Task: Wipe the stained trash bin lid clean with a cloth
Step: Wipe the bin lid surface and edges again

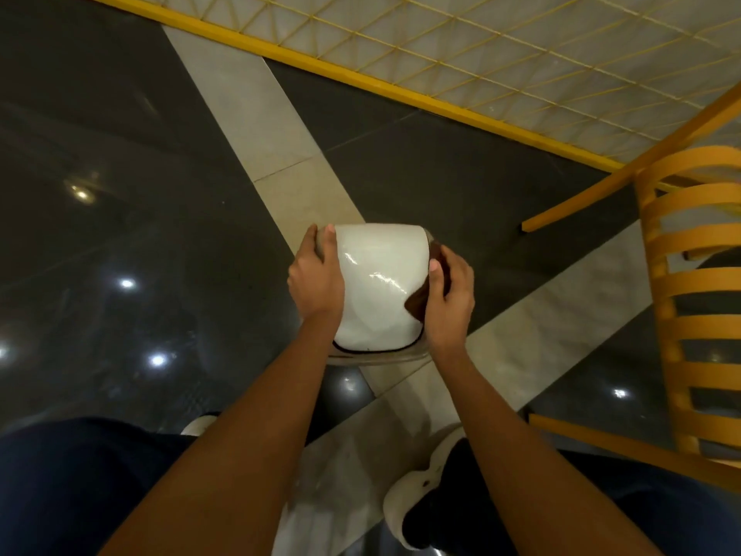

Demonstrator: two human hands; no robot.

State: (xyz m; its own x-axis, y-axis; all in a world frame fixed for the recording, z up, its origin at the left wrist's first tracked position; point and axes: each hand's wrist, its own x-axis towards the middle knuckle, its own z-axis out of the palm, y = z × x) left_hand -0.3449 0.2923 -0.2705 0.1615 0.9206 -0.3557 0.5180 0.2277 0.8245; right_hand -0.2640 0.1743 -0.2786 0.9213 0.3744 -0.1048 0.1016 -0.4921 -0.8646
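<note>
A white, glossy, domed trash bin lid (pixel 377 286) sits on its bin in the middle of the head view, seen from above. My left hand (pixel 316 274) grips the lid's left edge, thumb on top and fingers curled over the side. My right hand (pixel 451 298) holds a dark brown cloth (pixel 419 305) against the lid's right edge; only a corner of the cloth and a strip near my thumb show. No stain is plainly visible on the white surface.
The bin stands on a dark polished floor (pixel 140 234) crossed by pale tile strips. An orange slatted chair (pixel 693 315) stands close on the right. A yellow-framed wire grid panel (pixel 481 54) runs along the back. My shoes (pixel 417 499) are below the bin.
</note>
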